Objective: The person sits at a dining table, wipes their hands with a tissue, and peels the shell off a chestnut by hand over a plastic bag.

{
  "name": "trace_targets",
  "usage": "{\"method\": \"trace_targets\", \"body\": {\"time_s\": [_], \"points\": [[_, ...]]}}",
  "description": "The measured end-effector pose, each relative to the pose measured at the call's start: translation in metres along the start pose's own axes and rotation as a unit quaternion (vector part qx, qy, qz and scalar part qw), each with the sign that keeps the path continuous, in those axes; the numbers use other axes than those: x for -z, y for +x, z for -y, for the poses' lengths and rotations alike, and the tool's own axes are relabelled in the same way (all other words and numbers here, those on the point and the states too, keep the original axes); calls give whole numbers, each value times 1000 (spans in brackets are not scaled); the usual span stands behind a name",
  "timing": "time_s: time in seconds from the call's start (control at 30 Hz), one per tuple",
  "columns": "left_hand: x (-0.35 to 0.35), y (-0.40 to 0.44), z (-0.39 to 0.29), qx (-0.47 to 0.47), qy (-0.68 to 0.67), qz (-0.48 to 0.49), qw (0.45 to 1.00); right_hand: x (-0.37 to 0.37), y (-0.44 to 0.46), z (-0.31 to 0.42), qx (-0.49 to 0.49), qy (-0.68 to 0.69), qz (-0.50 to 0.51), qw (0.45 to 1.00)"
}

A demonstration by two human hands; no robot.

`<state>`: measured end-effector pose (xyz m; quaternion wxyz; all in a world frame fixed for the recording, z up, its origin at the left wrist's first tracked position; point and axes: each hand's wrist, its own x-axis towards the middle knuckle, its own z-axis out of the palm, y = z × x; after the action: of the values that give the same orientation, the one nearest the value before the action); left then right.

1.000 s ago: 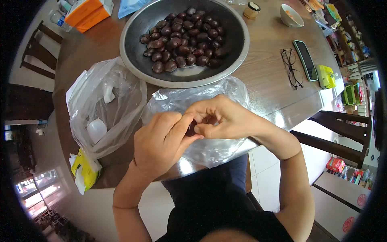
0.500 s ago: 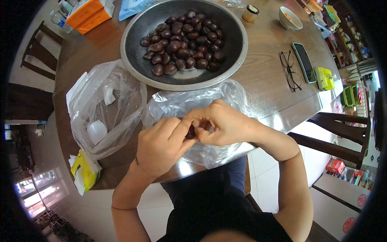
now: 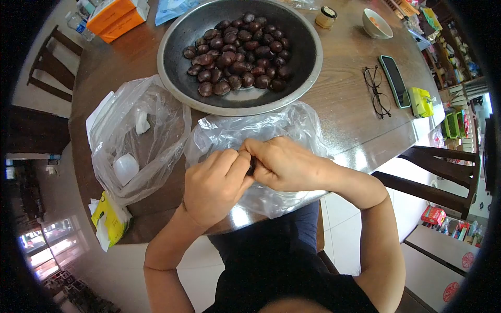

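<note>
Between my two hands is a dark brown chestnut point(image 3: 252, 166), mostly covered by the fingers. My left hand point(image 3: 218, 175) is closed on it, fingers bent and pressed against the right hand's. Also closed, my right hand point(image 3: 284, 164) grips it from the other side with thumb and bent index finger. Beneath both hands a clear plastic bag point(image 3: 302, 125) lies spread at the table's near edge. Just beyond stands a wide metal bowl point(image 3: 172, 86) with many chestnuts point(image 3: 237, 55) in it.
To the left lies an open plastic bag point(image 3: 156, 172) with white scraps inside, beside a yellow tissue pack point(image 3: 112, 221). Glasses point(image 3: 377, 93), a phone point(image 3: 395, 81) and another yellow pack point(image 3: 420, 102) lie right. Farther back are a small jar point(image 3: 326, 18), a white bowl point(image 3: 383, 32) and an orange box point(image 3: 117, 20).
My fingers have drawn closer together round the chestnut, so less of it shows. The right hand has rolled over, its knuckles lower. Bowl and bags stay put.
</note>
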<state>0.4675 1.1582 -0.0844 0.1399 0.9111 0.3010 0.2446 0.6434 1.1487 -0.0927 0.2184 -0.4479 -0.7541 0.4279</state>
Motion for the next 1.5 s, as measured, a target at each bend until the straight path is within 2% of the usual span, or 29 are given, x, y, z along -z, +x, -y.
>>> {"method": "trace_targets", "body": {"time_s": [0.1,0.3,0.4,0.5,0.57,0.63,0.7,0.8,0.93,1.03,1.23,1.4,1.5], "points": [[-3,2,1,-19,37,-29,999,1,-1,1,-2,5,8,1000],[-3,1,0,9,-6,-22,1000,1,-1,-2,-18,30,22,999],[-2,0,1,-8,9,-29,999,2,-1,-7,6,67,13,998],[2,1,5,33,-112,-64,991,12,-4,1,-9,197,19,980],[1,-1,7,66,-245,-115,960,19,-8,6,-31,307,25,951],[0,-4,9,95,-359,-142,918,22,-10,7,-27,353,27,935],[3,-4,10,93,-377,-133,912,20,-11,11,-36,395,-9,918],[4,-3,8,84,-364,-126,919,19,-13,5,59,243,-60,966],[4,-1,7,56,-288,-122,948,26,-14,14,25,180,-41,983],[8,2,6,4,-188,-127,974,21,-12,9,47,140,-68,987],[3,1,7,-4,-129,-134,983,12,-10,6,82,75,-132,985],[-2,2,7,-34,-92,-148,984,5,-7,4,122,-10,-201,972],[-4,1,6,-13,-124,-155,980,8,-8,3,129,-3,-187,974]]}}
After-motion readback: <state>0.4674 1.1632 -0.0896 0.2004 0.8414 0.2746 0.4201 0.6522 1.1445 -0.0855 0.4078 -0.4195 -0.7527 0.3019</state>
